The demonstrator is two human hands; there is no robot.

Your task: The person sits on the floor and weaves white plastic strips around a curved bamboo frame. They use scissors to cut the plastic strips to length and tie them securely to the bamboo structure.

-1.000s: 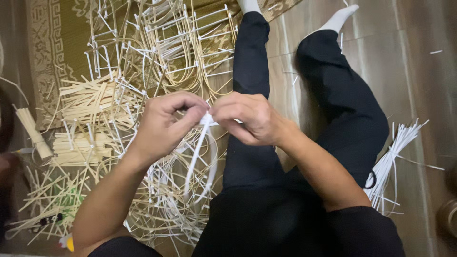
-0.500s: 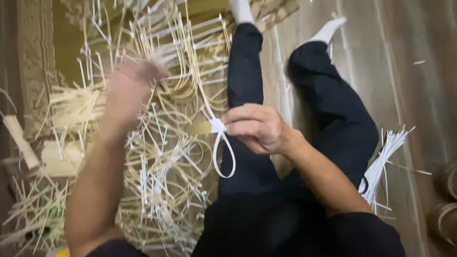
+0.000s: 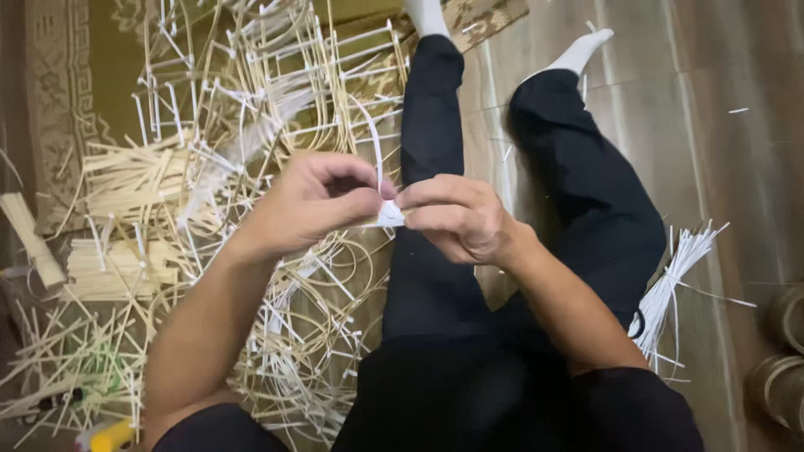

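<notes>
The white plastic tie (image 3: 388, 214) is pinched between my left hand (image 3: 314, 205) and right hand (image 3: 456, 218). Fingers of both press together on it, above the pile of cane frames (image 3: 276, 125).

The left hand (image 3: 306, 205) and the right hand (image 3: 456, 219) are meeting over the legs (image 3: 435, 251), pinching a white strip (image 3: 387, 216). To the left, a tangled pile of bent cane frames (image 3: 276, 125) and bundles of cut sticks (image 3: 126, 268) are crowding the rug. To the right, bare wooden floor (image 3: 720, 151) is lying open, with only a bundle of white strips (image 3: 674, 280) near the thigh.
</notes>
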